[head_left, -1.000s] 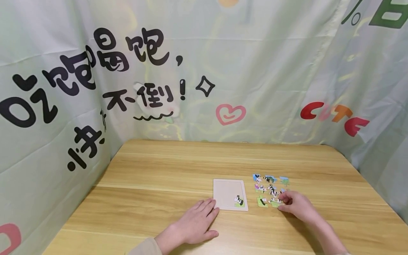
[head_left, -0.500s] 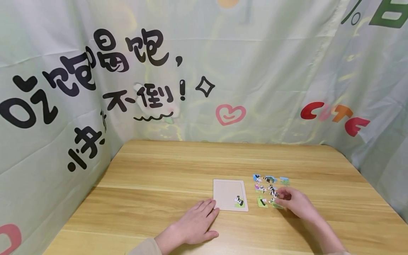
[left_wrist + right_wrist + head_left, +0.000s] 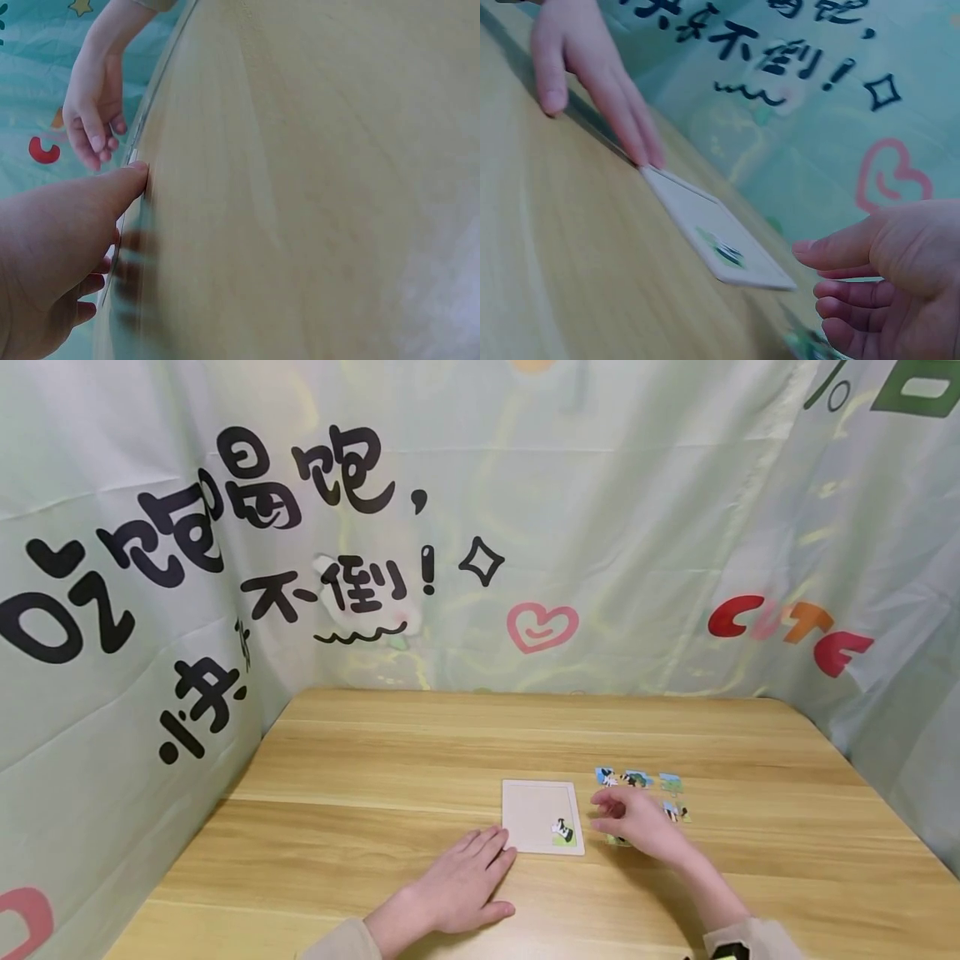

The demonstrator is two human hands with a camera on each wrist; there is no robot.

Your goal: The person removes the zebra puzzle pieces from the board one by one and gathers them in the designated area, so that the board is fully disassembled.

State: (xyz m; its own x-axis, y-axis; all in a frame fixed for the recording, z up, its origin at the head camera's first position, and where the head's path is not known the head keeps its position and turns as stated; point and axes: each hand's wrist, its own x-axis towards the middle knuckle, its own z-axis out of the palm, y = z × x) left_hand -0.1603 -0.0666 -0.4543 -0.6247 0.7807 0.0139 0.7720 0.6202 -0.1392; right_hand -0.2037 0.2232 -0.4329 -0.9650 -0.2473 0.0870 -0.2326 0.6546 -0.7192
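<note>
A pale square puzzle tray [image 3: 536,814] lies on the table, with one panda puzzle piece [image 3: 562,833] in its lower right corner. My left hand [image 3: 468,881] is spread flat, fingertips at the tray's lower left corner. Right of the tray my right hand [image 3: 637,820] hovers over loose puzzle pieces [image 3: 670,783], its fingers loosely bent. Thumb and index tips stand apart, near the tray's right edge. The right wrist view shows nothing between the thumb and fingers of the right hand [image 3: 900,277]. Some pieces are hidden under this hand.
The wooden table [image 3: 360,777] reaches back to a printed cloth [image 3: 637,527] that hangs behind and at both sides. A row of blue-topped puzzle pieces [image 3: 637,778] lies beyond the right hand. Another puzzle piece [image 3: 677,812] lies beside the right wrist.
My right hand has moved left from the right part of the loose pieces to near the tray, uncovering a piece at the right. The left hand and tray have stayed put.
</note>
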